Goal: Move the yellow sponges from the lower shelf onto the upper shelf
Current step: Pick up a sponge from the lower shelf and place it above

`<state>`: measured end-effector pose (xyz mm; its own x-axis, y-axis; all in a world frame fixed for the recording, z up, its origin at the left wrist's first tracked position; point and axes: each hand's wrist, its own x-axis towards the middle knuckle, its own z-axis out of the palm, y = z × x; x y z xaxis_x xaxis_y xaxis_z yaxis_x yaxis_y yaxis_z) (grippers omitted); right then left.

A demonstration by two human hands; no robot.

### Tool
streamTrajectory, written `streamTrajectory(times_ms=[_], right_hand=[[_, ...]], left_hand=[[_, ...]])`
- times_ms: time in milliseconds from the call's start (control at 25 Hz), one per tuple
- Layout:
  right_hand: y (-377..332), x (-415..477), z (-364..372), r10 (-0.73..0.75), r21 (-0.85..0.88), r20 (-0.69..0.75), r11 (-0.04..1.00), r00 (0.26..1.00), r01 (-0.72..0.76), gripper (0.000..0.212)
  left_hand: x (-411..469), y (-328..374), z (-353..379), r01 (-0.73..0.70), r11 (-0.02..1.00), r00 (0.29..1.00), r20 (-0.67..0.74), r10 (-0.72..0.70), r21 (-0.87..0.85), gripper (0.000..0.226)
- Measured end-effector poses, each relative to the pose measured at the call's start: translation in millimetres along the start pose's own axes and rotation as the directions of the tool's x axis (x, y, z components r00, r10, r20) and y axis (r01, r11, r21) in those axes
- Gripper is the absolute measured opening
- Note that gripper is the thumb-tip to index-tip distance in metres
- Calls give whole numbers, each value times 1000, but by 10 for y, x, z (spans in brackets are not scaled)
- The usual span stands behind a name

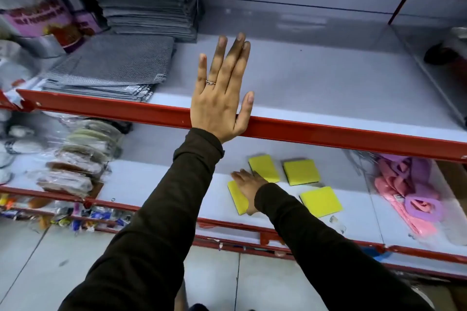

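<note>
Four sponges: yellow sponges, all lying flat on the lower shelf point(161, 179), none on the upper shelf point(316, 83).
Sponge positions: near-left sponge point(237, 197) under the right hand; back-left sponge point(264, 168) just behind it; back-right sponge point(301, 171) beside that one; near-right sponge point(321, 201) closest to the shelf's front edge, apart from the others.
Right hand point(249, 188): palm down on the near-left sponge, fingers reaching past its left edge, thumb at its near edge; whether the fingers have closed around it cannot be told.
Left hand point(221, 98): held flat and spread wide, holding nothing, thumb and heel of the palm against the red front rail point(328, 131) of the upper shelf, fingers reaching over the bare shelf surface; a ring on one finger.
Sleeves: both arms in dark long sleeves.
Upper shelf, left: grey mesh bags point(113, 68) lying flat, with a taller stack behind.
Lower shelf, left: wrapped round scrubbers point(75, 159) in a row.
Lower shelf, right: pink and purple items point(409, 192) in clear wrap.
</note>
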<state>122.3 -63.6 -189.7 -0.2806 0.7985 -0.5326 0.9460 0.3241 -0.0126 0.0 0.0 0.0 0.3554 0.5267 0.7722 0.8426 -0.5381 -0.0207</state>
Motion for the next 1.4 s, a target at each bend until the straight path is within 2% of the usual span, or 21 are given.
streamTrajectory(times_ms=[120,320,480,560,680,760,840,1040,1120,1160,1240,1280,1320,1360,1400], right_hand=[[-2,-73,28,55,-31,-18,998,998,-55,109],[-51,-622,-397,76,114,-190,992,979,-55,108],[-47,-1371,-998,75,188,-220,982,973,-33,104],[-38,-1828,-1382,70,248,-231,969,970,-10,93],[56,-2364,-1997,105,284,-340,959,935,-4,86],[264,-2373,-2340,185,266,-456,962,871,-65,89],[521,-2072,-2574,277,272,-501,950,820,-155,94],[657,-1385,-2472,251,192,-339,962,907,-195,102],[650,-1488,-2427,225,257,-449,960,865,-116,100],[628,-1625,-2413,202,306,-547,952,812,-30,92],[494,-1990,-2346,138,402,-709,885,692,236,67],[382,-2165,-2287,72,418,-721,838,689,351,58],[255,-2259,-2171,-10,436,-676,801,737,411,54],[132,-2261,-2020,-81,461,-564,795,822,395,54],[51,-2148,-1839,-125,454,-399,834,908,315,58]], left_hand=[[7,22,-19,15,1000,1000,8,-15,-11,70],[3,29,-33,10,1000,999,31,-10,14,69],[8,67,-47,50,998,999,-7,-51,-33,68],[1,55,-40,77,994,996,-32,-79,-71,68],[-2,53,-32,107,991,992,-61,-112,-82,67],[-15,55,-27,100,992,993,-61,-105,-81,67],[-16,54,-27,84,994,994,-57,-88,-73,68],[-13,48,-37,72,996,997,-22,-73,-51,69],[-7,49,-36,74,996,997,-21,-75,-53,69],[-12,58,-27,71,996,997,-27,-72,-55,69],[-22,61,-14,69,996,997,-29,-71,-57,68],[-10,44,-6,64,996,997,-36,-67,-57,68],[5,23,-7,64,996,997,-43,-67,-58,68],[12,6,-28,66,996,996,-50,-69,-53,68],[4,-2,-45,70,997,995,-67,-73,-42,69]])
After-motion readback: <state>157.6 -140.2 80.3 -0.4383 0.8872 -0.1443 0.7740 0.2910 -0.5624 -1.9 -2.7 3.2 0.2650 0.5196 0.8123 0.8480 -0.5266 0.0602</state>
